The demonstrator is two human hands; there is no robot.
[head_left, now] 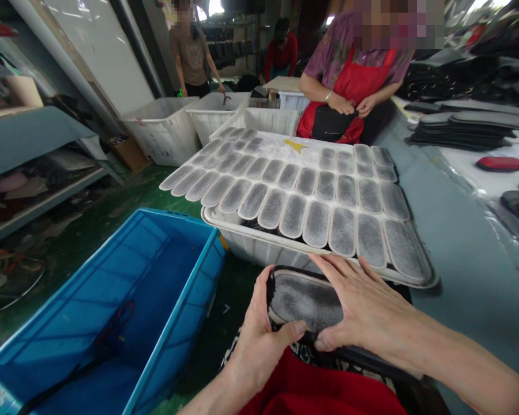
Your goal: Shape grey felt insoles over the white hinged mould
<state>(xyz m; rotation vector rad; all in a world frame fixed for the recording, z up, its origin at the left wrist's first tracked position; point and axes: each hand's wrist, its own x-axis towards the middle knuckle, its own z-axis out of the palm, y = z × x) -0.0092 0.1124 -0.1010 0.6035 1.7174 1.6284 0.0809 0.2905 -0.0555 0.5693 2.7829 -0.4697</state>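
Observation:
A black piece with a grey, pale-rimmed oval panel (305, 300) lies between my two hands, low in front of my body. My left hand (259, 337) grips its left end, thumb on the near edge and fingers round the far side. Over the right end, my right hand (361, 300) has its thumb at the near edge and its fingers along the far edge, covering that part. Just beyond my hands, rows of similar grey oval panels (315, 222) lie on a white board (281, 151) over a pale plastic bin (255, 245).
A large blue crate (155, 276) stands at the left, with dark straps inside. Yellow scrap (294, 146) lies on the board. Across it, a co-worker in a red apron (363, 80) holds a black pouch (335, 122). White bins (164, 127) stand behind; a grey table (462, 230) runs along the right.

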